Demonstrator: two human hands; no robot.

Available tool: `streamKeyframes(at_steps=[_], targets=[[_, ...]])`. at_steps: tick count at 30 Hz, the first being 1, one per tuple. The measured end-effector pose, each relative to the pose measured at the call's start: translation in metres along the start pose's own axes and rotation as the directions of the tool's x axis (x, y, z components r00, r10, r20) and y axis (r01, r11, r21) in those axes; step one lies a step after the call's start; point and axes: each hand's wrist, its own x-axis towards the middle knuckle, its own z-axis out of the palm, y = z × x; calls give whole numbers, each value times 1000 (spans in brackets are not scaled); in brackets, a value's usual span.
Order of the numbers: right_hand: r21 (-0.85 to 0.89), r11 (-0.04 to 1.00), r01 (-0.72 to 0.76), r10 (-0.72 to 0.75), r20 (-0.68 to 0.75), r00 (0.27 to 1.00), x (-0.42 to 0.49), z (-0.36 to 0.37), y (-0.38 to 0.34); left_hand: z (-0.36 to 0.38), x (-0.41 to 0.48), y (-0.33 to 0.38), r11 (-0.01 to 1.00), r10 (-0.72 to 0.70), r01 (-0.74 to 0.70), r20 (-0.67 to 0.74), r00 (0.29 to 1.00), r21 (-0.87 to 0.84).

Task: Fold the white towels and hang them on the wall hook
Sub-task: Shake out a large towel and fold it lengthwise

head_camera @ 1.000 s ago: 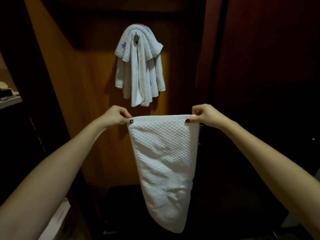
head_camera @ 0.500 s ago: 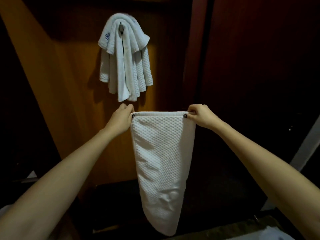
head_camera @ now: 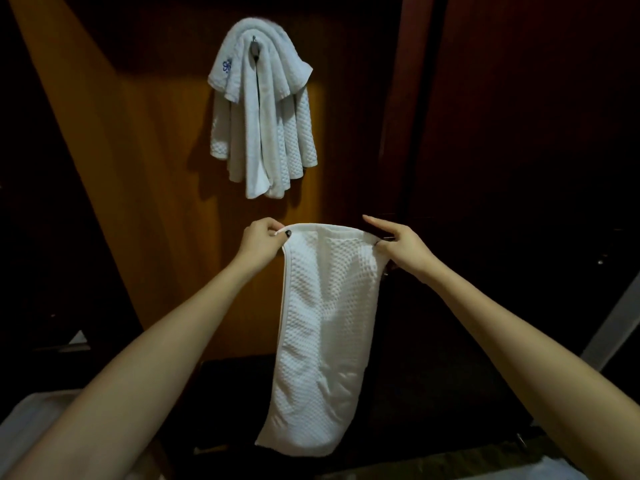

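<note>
A white waffle-weave towel (head_camera: 322, 341), seemingly doubled into a narrow strip, is hanging in mid-air in front of the person, below and slightly right of the wall hook (head_camera: 254, 50). It is being held up by its two top corners, probably so that its own weight is pulling the layers straight before the next fold or the lift to the hook. The left hand (head_camera: 261, 239) is pinching the top left corner, fingers curled, thumb pressing on the hem. The right hand (head_camera: 401, 245) is pinching the top right corner between the thumb and a lower finger, with the other fingers stretching out straight. Several white towels (head_camera: 263, 126) are already draping over the hook, against an orange-brown wooden panel (head_camera: 156, 202)
</note>
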Motion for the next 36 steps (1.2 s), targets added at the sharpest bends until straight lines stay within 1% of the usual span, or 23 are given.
streamKeyframes(at_steps=[2, 3, 7, 8, 10, 12, 14, 16, 18, 20, 23, 25, 29, 31, 36], targets=[[184, 983, 5, -19, 76, 997, -5, 4, -9, -1, -2, 0, 993, 0, 0, 2, 1000, -114], [228, 973, 12, -33, 87, 996, -6, 6, -14, -3, -3, 2, 988, 11, -11, 0, 1000, -157], [316, 948, 31, -52, 58, 997, -9, 11, -33, -7, -8, 18, 957, 117, -111, 4, 993, -269], [337, 941, 34, -62, 75, 995, -9, 13, -38, -8, -9, 23, 947, 143, -138, -4, 990, -291], [360, 933, 26, -89, 161, 983, -10, 14, -46, -10, -10, 33, 926, 181, -178, -22, 983, -334], [293, 956, 31, -111, 263, 958, -11, 14, -54, -11, -12, 42, 906, 204, -194, -14, 979, -377], [251, 964, 91, -169, 311, 935, -12, 14, -62, -12, -14, 50, 890, 204, -175, 24, 979, -421], [206, 963, 175, -224, 248, 942, -14, 15, -70, -12, -16, 56, 871, 194, -144, 60, 979, -471], [97, 959, 264, -276, 143, 950, -15, 16, -77, -13, -17, 61, 848, 179, -115, 77, 981, -517], [-34, 943, 330, -327, 73, 942, -13, 14, -80, -14, -18, 66, 822, 176, -93, 96, 980, -562], [-201, 914, 353, -362, -6, 932, -7, 12, -85, -14, -20, 74, 794, 198, -85, 124, 972, -601], [-270, 897, 351, -374, -38, 927, -4, 12, -87, -16, -21, 77, 786, 198, -76, 133, 971, -614], [-335, 864, 376, -394, 16, 919, -1, 11, -93, -23, -21, 78, 784, 220, -49, 202, 954, -619], [-325, 871, 369, -382, 24, 924, -1, 10, -95, -26, -21, 79, 811, 217, -41, 234, 948, -583], [-310, 875, 372, -383, 27, 923, -2, 15, -89, -29, -29, 80, 887, 247, -88, 306, 919, -453]])
